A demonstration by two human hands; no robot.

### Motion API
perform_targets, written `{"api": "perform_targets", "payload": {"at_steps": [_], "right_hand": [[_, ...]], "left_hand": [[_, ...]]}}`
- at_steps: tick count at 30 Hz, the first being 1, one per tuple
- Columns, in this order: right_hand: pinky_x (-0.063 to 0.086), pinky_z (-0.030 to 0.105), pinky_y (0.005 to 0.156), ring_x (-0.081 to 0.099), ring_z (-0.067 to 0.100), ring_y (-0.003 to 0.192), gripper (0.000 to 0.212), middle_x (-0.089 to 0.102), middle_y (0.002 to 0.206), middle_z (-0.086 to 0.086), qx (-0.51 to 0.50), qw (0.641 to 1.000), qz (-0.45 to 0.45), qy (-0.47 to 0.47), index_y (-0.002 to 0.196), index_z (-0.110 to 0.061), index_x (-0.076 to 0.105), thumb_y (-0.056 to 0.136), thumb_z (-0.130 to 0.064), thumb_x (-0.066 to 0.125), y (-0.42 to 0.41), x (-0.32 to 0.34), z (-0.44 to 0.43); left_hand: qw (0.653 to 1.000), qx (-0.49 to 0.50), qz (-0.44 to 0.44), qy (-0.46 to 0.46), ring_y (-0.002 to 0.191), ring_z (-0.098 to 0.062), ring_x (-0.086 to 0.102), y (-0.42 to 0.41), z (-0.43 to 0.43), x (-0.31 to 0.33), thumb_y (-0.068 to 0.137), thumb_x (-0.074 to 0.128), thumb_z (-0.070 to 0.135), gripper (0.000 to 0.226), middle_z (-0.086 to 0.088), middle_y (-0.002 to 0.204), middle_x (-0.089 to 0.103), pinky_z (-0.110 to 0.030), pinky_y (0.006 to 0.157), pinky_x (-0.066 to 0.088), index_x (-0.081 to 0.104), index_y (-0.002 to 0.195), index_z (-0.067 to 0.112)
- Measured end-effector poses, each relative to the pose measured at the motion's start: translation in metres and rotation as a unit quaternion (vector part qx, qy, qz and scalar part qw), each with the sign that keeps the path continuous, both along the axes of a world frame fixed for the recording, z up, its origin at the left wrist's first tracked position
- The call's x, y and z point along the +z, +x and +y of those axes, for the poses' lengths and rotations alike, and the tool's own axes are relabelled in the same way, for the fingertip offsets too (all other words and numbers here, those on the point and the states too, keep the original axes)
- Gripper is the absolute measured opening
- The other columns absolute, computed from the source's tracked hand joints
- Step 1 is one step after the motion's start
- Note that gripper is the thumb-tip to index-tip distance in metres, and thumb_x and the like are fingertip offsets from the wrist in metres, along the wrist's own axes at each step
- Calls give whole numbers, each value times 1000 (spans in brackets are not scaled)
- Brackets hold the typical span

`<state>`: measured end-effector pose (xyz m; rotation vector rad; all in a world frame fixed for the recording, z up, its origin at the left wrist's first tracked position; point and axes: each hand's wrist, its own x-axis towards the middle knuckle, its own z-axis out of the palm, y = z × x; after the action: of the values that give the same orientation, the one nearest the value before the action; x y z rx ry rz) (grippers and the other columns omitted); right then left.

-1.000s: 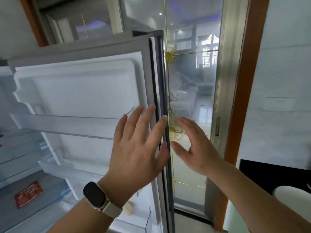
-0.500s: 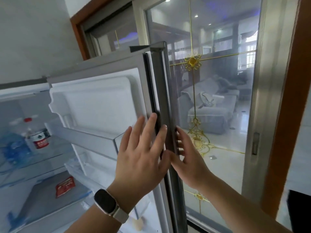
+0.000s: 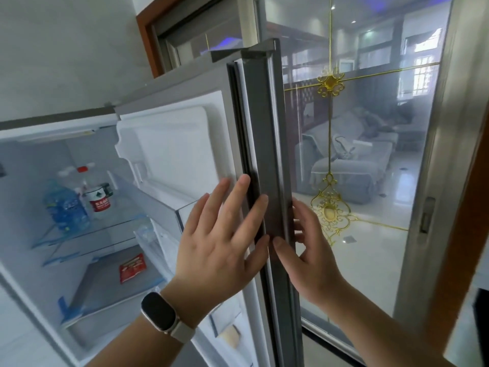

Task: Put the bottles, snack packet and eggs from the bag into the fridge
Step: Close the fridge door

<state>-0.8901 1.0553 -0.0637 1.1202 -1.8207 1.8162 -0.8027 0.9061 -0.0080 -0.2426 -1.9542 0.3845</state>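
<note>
Change: the right hand, which was apart from the door a second ago, is now curling its fingers round the outer edge of the grey metal fridge door.
Left hand: the left hand is pressing flat on the door's inner side, fingers straight.
Task things: the clear plastic bottles are standing on the upper glass shelf. The red snack packet is lying on the shelf below. The eggs are perhaps in the door tray, but it is too blurred to tell.
Meaning: loading is looking finished, and the door is probably closing next.
</note>
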Motion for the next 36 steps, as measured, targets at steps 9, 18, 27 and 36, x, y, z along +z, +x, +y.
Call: {"api": "perform_targets", "payload": {"at_steps": [9, 18, 27, 36], "right_hand": [[53, 21, 85, 63, 11, 106, 56, 61, 118, -6, -3, 998, 55, 26, 142, -25, 35, 91, -37, 54, 86, -3, -51], [54, 24, 83, 60, 9, 106, 61, 51, 126, -7, -10, 993, 115, 3, 143, -23, 33, 89, -33, 59, 168, -7, -123], [49, 20, 90, 51, 10, 117, 65, 44, 129, 5, 21, 978, 207, 25, 140, -5, 37, 87, -30, 66, 221, -6, -209], [52, 51, 93, 47, 30, 124, 62, 34, 140, 8, 48, 951, 301, 61, 141, -16, 34, 95, -55, 48, 233, -17, -297]], "left_hand": [[1000, -15, -1, 13, 140, -41, 40, 93, -56, -3, 92, 60, 40, 54, -20, 152, 38, -52, 107, 40, 46, 139, 16], [996, 27, -26, 79, 140, -37, 40, 185, -111, -13, 94, 58, 42, 62, -18, 154, 37, -48, 110, 37, 38, 145, 12], [983, 60, -21, 173, 135, -32, 44, 252, -178, -21, 92, 56, 44, 70, -14, 155, 33, -41, 104, 44, 31, 149, 11], [945, 32, -9, 325, 144, -26, 37, 294, -240, -46, 91, 55, 30, 61, -12, 157, 33, -45, 108, 44, 36, 147, 20]]}}
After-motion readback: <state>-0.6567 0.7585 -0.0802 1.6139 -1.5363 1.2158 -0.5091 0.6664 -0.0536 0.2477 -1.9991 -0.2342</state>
